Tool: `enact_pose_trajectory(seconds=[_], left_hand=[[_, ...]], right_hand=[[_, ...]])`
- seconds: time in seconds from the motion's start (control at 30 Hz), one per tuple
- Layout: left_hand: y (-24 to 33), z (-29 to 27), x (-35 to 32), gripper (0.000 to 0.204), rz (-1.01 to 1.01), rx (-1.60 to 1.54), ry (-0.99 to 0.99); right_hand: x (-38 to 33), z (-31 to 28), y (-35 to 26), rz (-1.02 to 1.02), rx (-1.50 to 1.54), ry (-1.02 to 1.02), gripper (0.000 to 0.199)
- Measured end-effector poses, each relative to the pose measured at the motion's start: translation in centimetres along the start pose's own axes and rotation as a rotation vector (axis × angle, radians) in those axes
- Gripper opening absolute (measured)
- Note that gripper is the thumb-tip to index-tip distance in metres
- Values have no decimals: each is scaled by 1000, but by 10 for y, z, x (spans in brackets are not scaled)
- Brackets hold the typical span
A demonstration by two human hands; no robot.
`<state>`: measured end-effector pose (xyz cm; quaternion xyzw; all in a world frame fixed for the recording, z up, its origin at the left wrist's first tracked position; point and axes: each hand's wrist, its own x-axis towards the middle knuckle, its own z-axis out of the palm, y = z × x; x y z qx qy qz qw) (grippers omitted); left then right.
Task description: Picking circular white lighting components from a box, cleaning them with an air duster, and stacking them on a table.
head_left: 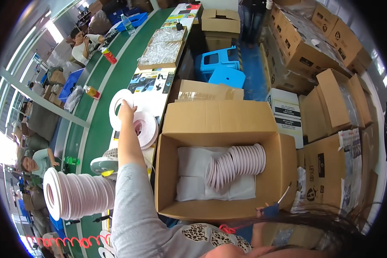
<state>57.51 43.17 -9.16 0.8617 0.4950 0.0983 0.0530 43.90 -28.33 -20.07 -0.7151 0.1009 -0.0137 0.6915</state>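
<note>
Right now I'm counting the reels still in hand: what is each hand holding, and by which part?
The left hand grips a flat white reel by its rim. The right hand holds a thin white strip by its lower end.

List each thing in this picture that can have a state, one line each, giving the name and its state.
left hand: raised, gripping a white ring
white ring: held upright above the table
right hand: mostly hidden at the box's near edge
open carton: flaps open, partly filled
rings in carton: lying as a leaning row
ring stack: lying on its side
blue stools: nested, unoccupied
</note>
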Motion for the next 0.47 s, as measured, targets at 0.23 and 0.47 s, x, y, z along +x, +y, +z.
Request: enact_pose_trajectory(seconds=[0.23, 0.47], left_hand=[[14, 11, -89, 65, 179, 354, -10], [26, 50, -124, 84, 209, 235, 59]], right_hand=[[4, -23, 25, -17, 1, -116, 44], [-1, -21, 1, 80, -89, -148, 47]])
